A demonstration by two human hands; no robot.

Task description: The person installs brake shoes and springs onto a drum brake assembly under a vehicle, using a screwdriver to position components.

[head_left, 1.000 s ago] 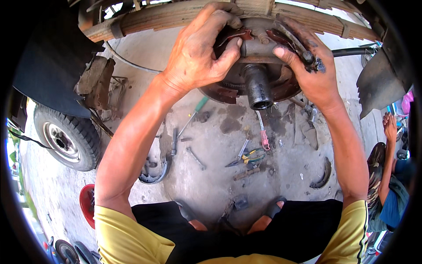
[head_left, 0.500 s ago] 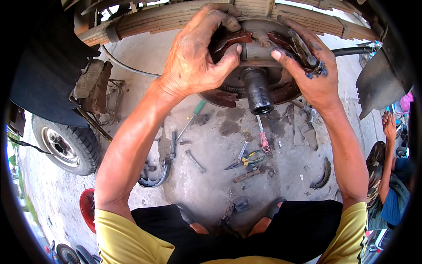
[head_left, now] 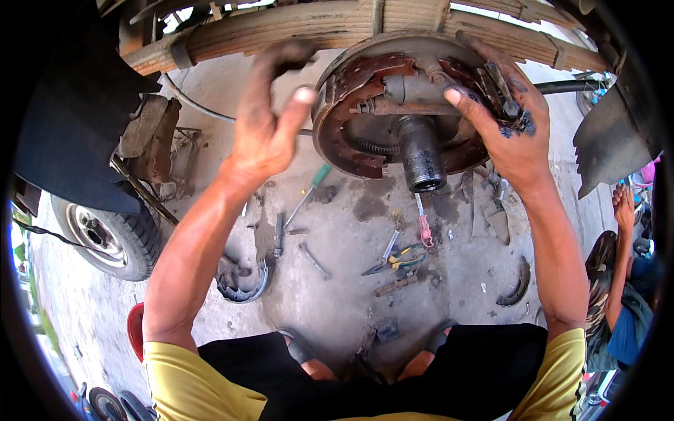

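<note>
A drum brake assembly hangs in front of me, its round backing plate [head_left: 385,46] carrying reddish-brown brake shoes and a dark hollow axle tube [head_left: 420,151] that points down toward me. My left hand [head_left: 267,116] is off to the left of the plate, touching nothing; it is blurred, with thumb and fingers apart. My right hand [head_left: 516,133], smeared with black grease, is wrapped round the right brake shoe [head_left: 460,72], thumb in front. By its palm lies a dark greasy strip of metal [head_left: 500,88]; how it is held I cannot tell. The left brake shoe [head_left: 344,88] shows in full.
A leaf spring [head_left: 302,31] crosses above the brake. On the floor lie a green-handled screwdriver [head_left: 319,175], a red-handled tool [head_left: 425,231], pliers [head_left: 407,258] and loose brake shoes [head_left: 516,282]. A wheel [head_left: 105,235] is at the left; another person's hands [head_left: 623,203] show at the right.
My left hand has let go of the brake's upper left and moved left, uncovering the left shoe and the plate's rim. The right hand has stayed on the right side.
</note>
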